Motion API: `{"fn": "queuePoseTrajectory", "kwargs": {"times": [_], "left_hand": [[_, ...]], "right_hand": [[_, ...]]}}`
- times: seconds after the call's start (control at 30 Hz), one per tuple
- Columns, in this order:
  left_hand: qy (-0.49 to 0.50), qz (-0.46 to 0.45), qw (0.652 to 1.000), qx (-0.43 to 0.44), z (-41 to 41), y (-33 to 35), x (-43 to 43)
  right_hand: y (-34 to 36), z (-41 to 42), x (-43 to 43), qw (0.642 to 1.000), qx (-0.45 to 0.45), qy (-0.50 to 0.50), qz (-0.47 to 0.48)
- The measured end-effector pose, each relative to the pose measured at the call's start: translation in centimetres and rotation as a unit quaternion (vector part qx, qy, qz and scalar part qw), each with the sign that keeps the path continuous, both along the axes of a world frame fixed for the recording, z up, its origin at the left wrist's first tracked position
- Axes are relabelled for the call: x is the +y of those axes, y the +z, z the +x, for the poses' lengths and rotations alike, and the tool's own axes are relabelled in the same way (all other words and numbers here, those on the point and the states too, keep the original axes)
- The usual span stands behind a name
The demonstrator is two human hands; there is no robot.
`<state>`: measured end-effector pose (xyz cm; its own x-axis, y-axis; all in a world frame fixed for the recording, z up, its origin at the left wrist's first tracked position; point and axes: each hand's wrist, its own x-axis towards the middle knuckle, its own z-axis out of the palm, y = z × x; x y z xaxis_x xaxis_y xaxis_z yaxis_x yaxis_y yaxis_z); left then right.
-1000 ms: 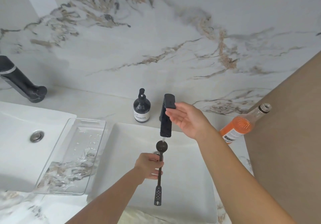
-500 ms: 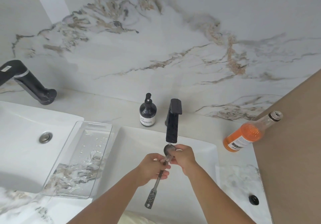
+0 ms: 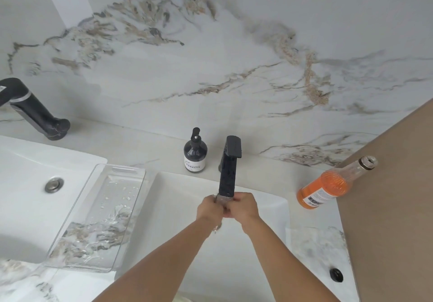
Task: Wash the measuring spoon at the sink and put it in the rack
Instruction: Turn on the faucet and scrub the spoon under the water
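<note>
My left hand [image 3: 208, 209] and my right hand [image 3: 244, 209] are pressed together right under the spout of the black faucet [image 3: 228, 172], over the white sink [image 3: 269, 199]. Both close around the measuring spoon, and water runs over them. The hands hide most of the spoon. Only a short grey end of the measuring spoon [image 3: 216, 228] pokes out below my left hand. The rack, a clear plastic tray [image 3: 124, 169] with water drops in it, lies to the left of this sink.
A dark soap pump bottle [image 3: 195, 154] stands behind the sink, left of the faucet. An orange-filled glass bottle [image 3: 328, 185] stands at the right by a brown panel [image 3: 393, 208]. A second sink [image 3: 23, 161] and black faucet [image 3: 35, 112] are at the far left.
My right hand came off the faucet handle and down onto the spoon. Both hands then rose and closed together under the spout, covering the spoon handle that hung out before.
</note>
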<state>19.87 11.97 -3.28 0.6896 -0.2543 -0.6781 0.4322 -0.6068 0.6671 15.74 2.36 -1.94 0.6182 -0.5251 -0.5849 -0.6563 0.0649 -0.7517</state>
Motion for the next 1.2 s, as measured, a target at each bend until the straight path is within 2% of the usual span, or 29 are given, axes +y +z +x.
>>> {"fn": "queuePoseTrajectory", "kwargs": {"times": [0.1, 0.23, 0.3, 0.4, 0.53, 0.6, 0.73, 0.83, 0.9, 1.0, 1.07, 1.2], "left_hand": [[-0.005, 0.002, 1.000, -0.020, 0.3, 0.1, 0.6], [-0.001, -0.048, 0.994, 0.094, 0.8, 0.2, 0.6], [0.002, -0.042, 0.995, 0.091, 0.8, 0.1, 0.9], [0.001, -0.011, 0.998, 0.057, 0.3, 0.3, 0.9], [0.048, -0.145, 0.972, 0.181, -0.1, 1.1, 0.9], [0.053, -0.191, 0.959, 0.202, -0.5, 1.1, 1.3], [0.072, -0.153, 0.977, 0.129, -0.9, 0.5, 2.0], [0.078, -0.219, 0.963, 0.137, -0.5, 0.6, 2.3], [0.082, -0.243, 0.956, 0.142, -0.6, 0.7, 2.3], [0.067, -0.155, 0.983, 0.076, -0.8, 0.6, 2.0], [0.006, -0.082, 0.996, 0.022, -0.7, 0.8, 1.9], [-0.151, 0.041, 0.983, -0.093, 0.3, 1.5, 1.9]], "right_hand": [[0.2, -0.2, -0.1, 0.995, -0.034, 0.010, 0.098], [0.6, -1.1, -0.7, 0.978, -0.060, 0.015, 0.198], [0.9, -1.3, -0.7, 0.973, -0.069, 0.008, 0.221], [0.9, -1.4, -0.2, 0.977, -0.083, 0.014, 0.197], [0.8, -1.8, -0.2, 0.982, -0.100, 0.004, 0.159], [0.8, -2.0, -0.4, 0.983, -0.109, -0.006, 0.150], [0.8, -2.1, -0.1, 0.980, -0.116, 0.011, 0.164], [0.6, -2.2, 0.2, 0.979, -0.128, 0.005, 0.155], [0.4, -2.0, 0.3, 0.987, -0.111, -0.021, 0.111], [0.0, -1.7, 0.9, 0.998, -0.065, -0.022, -0.013], [-0.1, -1.7, 1.5, 0.994, -0.060, 0.005, -0.091], [-0.3, -2.0, 2.1, 0.988, -0.084, -0.002, -0.132]]}}
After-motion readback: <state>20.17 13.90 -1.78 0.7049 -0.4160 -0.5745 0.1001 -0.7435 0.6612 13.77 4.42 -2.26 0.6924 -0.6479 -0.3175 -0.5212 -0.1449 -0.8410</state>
